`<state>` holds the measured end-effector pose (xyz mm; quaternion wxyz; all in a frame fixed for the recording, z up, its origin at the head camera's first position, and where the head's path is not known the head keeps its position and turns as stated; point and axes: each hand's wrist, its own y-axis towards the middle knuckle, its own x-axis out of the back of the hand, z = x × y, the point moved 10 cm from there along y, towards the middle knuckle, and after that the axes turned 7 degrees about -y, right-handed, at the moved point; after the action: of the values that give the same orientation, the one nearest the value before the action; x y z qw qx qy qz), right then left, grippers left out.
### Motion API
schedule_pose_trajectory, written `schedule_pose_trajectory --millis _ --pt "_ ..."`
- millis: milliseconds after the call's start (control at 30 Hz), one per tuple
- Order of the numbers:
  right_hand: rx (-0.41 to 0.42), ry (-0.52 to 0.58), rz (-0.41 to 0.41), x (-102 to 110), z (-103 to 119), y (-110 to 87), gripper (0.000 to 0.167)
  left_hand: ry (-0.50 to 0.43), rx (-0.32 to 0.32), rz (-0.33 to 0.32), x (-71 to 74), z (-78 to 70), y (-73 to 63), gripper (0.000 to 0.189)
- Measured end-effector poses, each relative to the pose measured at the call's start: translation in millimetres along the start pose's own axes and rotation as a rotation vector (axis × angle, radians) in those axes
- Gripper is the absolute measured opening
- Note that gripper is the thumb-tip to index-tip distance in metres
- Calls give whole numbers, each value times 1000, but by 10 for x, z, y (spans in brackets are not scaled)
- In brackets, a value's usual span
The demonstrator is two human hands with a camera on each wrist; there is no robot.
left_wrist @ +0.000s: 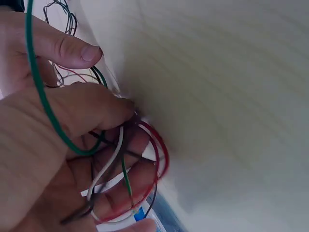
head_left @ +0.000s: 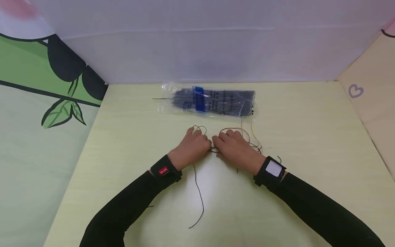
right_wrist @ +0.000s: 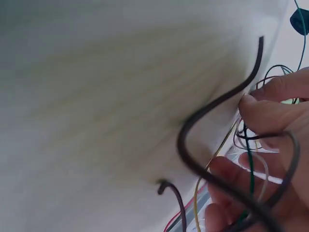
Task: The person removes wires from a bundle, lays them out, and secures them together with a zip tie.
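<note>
Both hands meet low over the table, working on a loose bundle of thin coloured wires. My left hand (head_left: 193,147) pinches the wires between thumb and fingers; a red wire (left_wrist: 161,145), a white wire (left_wrist: 108,162) and a green wire (left_wrist: 41,104) loop around it. A long dark wire end (head_left: 201,197) trails from beneath it toward the front. Close beside it, my right hand (head_left: 237,149) holds the other part of the bundle, with a bent dark brown wire (right_wrist: 186,133) and a yellow wire (right_wrist: 196,198) sticking out. The palms hide where the wires cross.
Behind the hands lies a clear plastic bag (head_left: 228,101) of long dark strips with a blue label. A thin dark strip (head_left: 158,98) pokes out of its left end. A pale backdrop (head_left: 197,55) rises along the table's (head_left: 308,137) far edge, with printed panels on both sides.
</note>
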<state>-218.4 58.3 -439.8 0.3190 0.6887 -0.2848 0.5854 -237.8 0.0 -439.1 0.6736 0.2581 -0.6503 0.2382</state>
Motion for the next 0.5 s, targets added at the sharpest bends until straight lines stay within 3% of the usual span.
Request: schedule_pose_trajectory --millis 67,167,333,500 --pt "-22 -8 24 -18 -30 7 33 22 -8 30 -23 11 -13 17" --pt "-44 -43 61 -42 -72 12 20 24 -9 36 0 45 -23 15" --pt "-6 -83 56 -3 -74 3 12 -27 -38 -32 113 82 -2 22" --pt "-4 29 52 -5 -103 13 19 -145 -68 -101 196 108 5 13"
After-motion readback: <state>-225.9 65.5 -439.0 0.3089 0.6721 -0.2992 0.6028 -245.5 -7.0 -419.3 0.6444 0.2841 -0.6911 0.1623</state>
